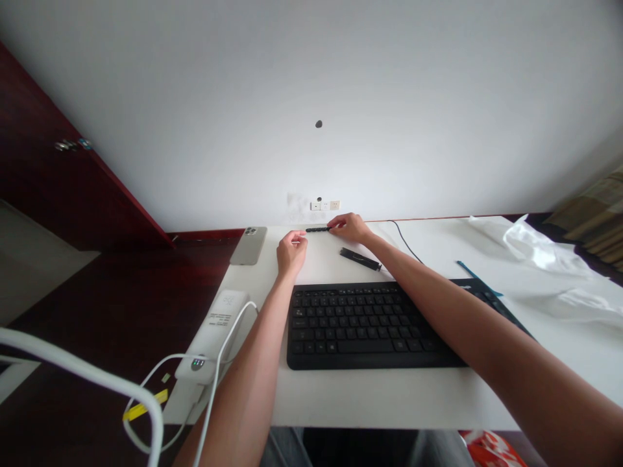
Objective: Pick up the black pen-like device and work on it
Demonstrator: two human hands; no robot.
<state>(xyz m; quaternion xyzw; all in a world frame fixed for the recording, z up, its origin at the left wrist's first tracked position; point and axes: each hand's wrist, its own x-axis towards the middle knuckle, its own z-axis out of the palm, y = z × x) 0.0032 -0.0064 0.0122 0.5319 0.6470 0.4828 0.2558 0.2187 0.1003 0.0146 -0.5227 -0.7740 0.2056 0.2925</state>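
A thin black segmented strip (317, 229) lies along the back of the white desk, close to the wall. My right hand (349, 227) has its fingertips closed on the strip's right end. Just short of the left end is my left hand (292, 251), its fingers curled and its thumb a little apart from the index finger, with nothing visible between them. Nearer to me, below my right hand, rests a black oblong object (360, 259) whose kind I cannot make out. A black keyboard (360, 324) lies under my right forearm.
A phone (249, 246) lies face down at the desk's left edge. In front of it is a white power bank (214, 337) with white cables. To the right are a blue strip (479, 279) and clear plastic wrapping (535, 243). Wall sockets (325, 205) sit behind the desk.
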